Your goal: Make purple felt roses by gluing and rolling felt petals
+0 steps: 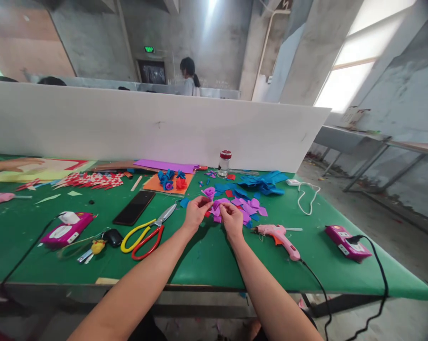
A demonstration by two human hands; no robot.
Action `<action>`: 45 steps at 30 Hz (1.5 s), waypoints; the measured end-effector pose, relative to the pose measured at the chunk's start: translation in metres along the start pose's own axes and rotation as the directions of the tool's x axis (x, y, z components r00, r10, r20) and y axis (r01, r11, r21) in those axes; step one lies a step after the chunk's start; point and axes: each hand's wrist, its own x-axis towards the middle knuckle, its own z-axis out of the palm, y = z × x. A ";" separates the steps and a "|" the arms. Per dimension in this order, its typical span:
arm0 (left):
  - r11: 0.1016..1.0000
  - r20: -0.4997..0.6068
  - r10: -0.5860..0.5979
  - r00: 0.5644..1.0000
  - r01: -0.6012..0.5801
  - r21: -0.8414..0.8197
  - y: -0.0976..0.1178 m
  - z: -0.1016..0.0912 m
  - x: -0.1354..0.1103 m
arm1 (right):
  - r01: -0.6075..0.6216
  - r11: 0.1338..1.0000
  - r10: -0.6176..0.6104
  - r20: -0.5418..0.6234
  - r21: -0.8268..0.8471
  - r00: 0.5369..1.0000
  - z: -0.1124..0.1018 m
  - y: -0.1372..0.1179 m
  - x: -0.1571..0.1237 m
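Note:
Between the thumb and fingers of my left hand [196,213] is a small purple paper flower [209,192], its bloom pointing up. My right hand [232,219] pinches a purple paper petal [219,204] close beside it. Loose purple petals [251,206] lie on the green table around and behind my right hand, mixed with blue and red scraps. A pink glue gun [279,237] rests to the right of my hands. Scissors [148,233] with one yellow and one red handle lie partly open to the left.
A black phone [134,208], keys with a yellow charm [97,246] and a purple power strip [68,230] lie left. Finished flowers sit on orange paper [153,183]. Behind stand a glass jar [224,164] and a white board [128,125]. Another person's hand [22,164] is far left; another power strip [347,242] sits right.

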 end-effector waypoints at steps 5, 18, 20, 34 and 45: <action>0.998 -0.019 0.062 0.998 -0.062 -0.030 0.009 -0.001 0.004 | 0.025 0.998 -0.027 0.030 0.065 0.999 0.004 -0.005 0.005; 0.937 0.150 -0.236 0.960 0.266 -0.225 0.021 -0.049 0.025 | 0.323 0.930 -0.315 0.077 -0.174 0.946 0.032 0.002 0.016; 0.901 0.216 -0.277 0.936 0.331 -0.281 0.022 -0.048 0.020 | 0.422 0.871 -0.383 0.188 -0.251 0.904 0.028 0.001 0.009; 0.960 0.129 -0.167 0.977 0.191 -0.204 0.029 -0.041 0.018 | 0.263 0.961 -0.239 0.233 -0.081 0.943 0.029 0.002 0.010; 0.985 0.136 -0.107 0.985 0.123 -0.117 0.036 -0.049 0.020 | -0.083 0.989 0.063 0.162 0.122 0.985 0.026 -0.005 0.016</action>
